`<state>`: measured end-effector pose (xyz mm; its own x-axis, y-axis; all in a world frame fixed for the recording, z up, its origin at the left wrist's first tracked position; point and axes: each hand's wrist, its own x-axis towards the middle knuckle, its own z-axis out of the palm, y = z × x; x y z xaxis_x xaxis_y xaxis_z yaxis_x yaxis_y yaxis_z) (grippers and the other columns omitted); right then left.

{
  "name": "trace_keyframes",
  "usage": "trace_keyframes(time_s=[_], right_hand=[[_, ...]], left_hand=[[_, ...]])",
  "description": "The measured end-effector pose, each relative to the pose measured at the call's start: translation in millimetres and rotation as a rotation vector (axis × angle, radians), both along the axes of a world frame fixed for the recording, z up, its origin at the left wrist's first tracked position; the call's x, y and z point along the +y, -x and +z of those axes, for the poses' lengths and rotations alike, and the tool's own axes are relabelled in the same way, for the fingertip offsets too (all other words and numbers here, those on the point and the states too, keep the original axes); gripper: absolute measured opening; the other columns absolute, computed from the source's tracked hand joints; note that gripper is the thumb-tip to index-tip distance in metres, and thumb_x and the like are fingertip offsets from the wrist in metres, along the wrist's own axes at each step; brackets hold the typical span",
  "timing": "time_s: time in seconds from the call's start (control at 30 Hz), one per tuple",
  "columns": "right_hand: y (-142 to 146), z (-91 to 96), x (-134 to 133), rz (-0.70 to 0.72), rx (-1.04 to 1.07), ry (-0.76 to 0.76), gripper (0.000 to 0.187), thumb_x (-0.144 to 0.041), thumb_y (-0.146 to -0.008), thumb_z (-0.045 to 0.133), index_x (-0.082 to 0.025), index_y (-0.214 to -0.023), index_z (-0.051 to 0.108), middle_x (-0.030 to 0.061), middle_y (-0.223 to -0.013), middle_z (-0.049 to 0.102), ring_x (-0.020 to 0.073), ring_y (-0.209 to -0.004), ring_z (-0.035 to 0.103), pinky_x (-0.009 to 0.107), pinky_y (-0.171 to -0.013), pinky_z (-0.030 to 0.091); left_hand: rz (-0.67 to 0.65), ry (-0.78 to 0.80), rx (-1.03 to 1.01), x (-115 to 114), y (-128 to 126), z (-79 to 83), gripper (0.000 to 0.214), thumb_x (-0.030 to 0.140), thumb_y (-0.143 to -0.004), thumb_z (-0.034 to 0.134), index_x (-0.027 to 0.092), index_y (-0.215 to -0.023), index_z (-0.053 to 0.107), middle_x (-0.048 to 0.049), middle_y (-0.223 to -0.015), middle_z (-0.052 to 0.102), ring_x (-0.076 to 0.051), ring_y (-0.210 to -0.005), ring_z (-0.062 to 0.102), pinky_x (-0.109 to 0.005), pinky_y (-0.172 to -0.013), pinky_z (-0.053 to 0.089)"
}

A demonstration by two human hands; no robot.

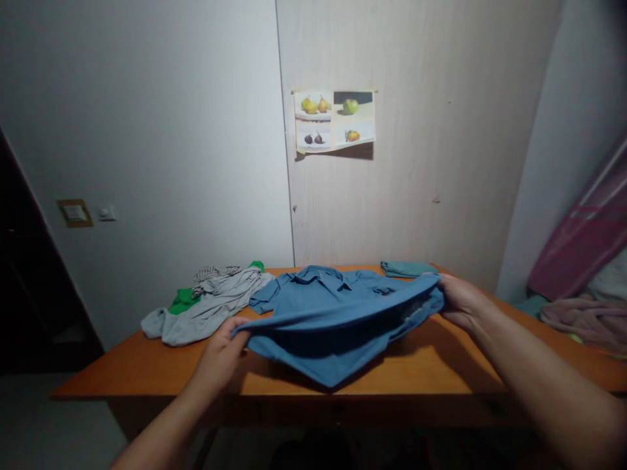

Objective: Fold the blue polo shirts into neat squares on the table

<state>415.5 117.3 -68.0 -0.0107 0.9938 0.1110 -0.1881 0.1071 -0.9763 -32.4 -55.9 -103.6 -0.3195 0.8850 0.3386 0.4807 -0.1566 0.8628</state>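
Note:
A blue collared shirt (333,313) lies across the middle of an orange wooden table (441,372), its near hem lifted off the surface. My left hand (223,352) pinches the lifted hem at its left end. My right hand (458,300) grips the same hem at its right end, fingers closed on the cloth. The collar end rests on the table toward the wall.
A grey garment (210,310) with a green one (183,300) and a striped piece (215,272) is heaped at the table's left rear. A folded teal cloth (406,267) sits at the back. Pink and mauve fabrics (582,320) lie at the right. A fruit picture (334,121) hangs on the wall.

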Motion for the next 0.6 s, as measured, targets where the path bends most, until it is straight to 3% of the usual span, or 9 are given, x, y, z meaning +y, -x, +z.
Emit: trace_keyframes(time_s=[0.1,0.2,0.3,0.43,0.53,0.6], right_hand=[[-1.1,16.3,-3.6,-0.197,-0.132,-0.080,0.015,-0.023,-0.069,0.065,-0.021,-0.083,0.061,0.0015,-0.063,0.065,0.0159,-0.052,0.057,0.026,-0.051,0.048],[-13.5,22.8,-10.6,-0.353,-0.503,-0.225,0.018,-0.026,-0.071,0.063,-0.021,-0.088,0.065,0.0014,-0.067,0.066,0.0160,-0.057,0.058,0.024,-0.050,0.043],[-35.9,14.9,-17.6,-0.303,-0.906,-0.336,0.012,-0.026,-0.072,0.058,-0.021,-0.081,0.065,0.0009,-0.066,0.066,0.0157,-0.060,0.058,0.023,-0.052,0.039],[-66.4,-16.0,-24.1,-0.151,-1.232,-0.325,0.015,-0.017,-0.068,0.055,-0.020,-0.078,0.065,0.0013,-0.069,0.067,0.0166,-0.065,0.060,0.024,-0.057,0.038],[-78.2,-38.7,-27.1,-0.116,-1.342,-0.268,0.019,-0.013,-0.064,0.057,-0.020,-0.079,0.066,0.0019,-0.069,0.068,0.0179,-0.065,0.061,0.025,-0.056,0.036],[-77.4,-46.8,-29.7,-0.141,-1.295,-0.196,0.015,-0.013,-0.062,0.058,-0.020,-0.073,0.065,0.0024,-0.066,0.067,0.0173,-0.061,0.060,0.025,-0.053,0.035]], left_hand=[[0.244,-0.056,0.053,20.9,18.0,16.2,0.033,0.043,-0.082,0.050,0.020,-0.103,0.059,0.0019,-0.066,0.062,-0.019,-0.059,0.060,-0.027,-0.056,0.045],[0.204,-0.016,0.409,25.3,34.0,30.0,0.028,0.040,-0.084,0.045,0.022,-0.098,0.060,-0.0018,-0.076,0.068,-0.022,-0.073,0.065,-0.028,-0.066,0.047],[0.044,0.163,0.747,10.1,40.9,35.1,0.020,0.032,-0.084,0.046,0.023,-0.092,0.062,-0.0054,-0.092,0.072,-0.025,-0.092,0.067,-0.030,-0.077,0.047],[0.124,0.467,1.057,-19.2,40.3,30.8,0.023,0.018,-0.077,0.050,0.025,-0.095,0.063,-0.0095,-0.103,0.072,-0.031,-0.097,0.067,-0.034,-0.073,0.044],[0.234,0.450,1.090,-24.9,45.3,27.9,0.031,0.013,-0.074,0.049,0.026,-0.099,0.063,-0.0100,-0.110,0.071,-0.032,-0.099,0.067,-0.035,-0.073,0.042],[0.263,0.389,0.969,-18.6,52.3,26.7,0.025,0.014,-0.071,0.051,0.024,-0.090,0.063,-0.0072,-0.098,0.072,-0.029,-0.091,0.068,-0.032,-0.069,0.042]])
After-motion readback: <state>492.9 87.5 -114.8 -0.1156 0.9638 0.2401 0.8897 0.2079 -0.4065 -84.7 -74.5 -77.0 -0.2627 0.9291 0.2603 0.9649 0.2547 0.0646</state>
